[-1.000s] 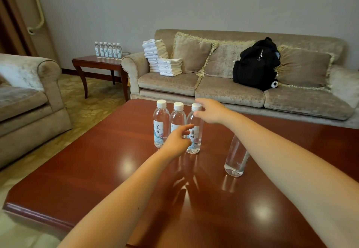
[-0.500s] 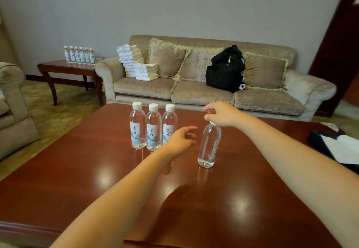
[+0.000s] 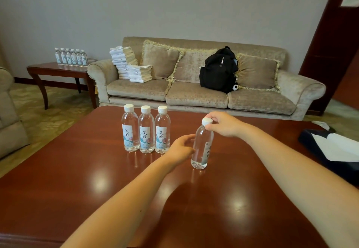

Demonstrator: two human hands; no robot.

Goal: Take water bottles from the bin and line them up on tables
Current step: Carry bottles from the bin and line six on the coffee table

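three bottles (image 3: 146,131) stood lined on the counter (image 3: 77,170); the fourth bottle (image 3: 201,148) stood apart and unplaced, right hand (image 3: 223,125) fingers pinching its cap (image 3: 206,121), left hand (image 3: 180,148) fingers loosely touching it.

Single head-worn view, close behind the fingers (image 3: 213,116), faces forward-down; beyond them table (image 3: 77,170), sofa (image 3: 194,96), edges seemingly warped.
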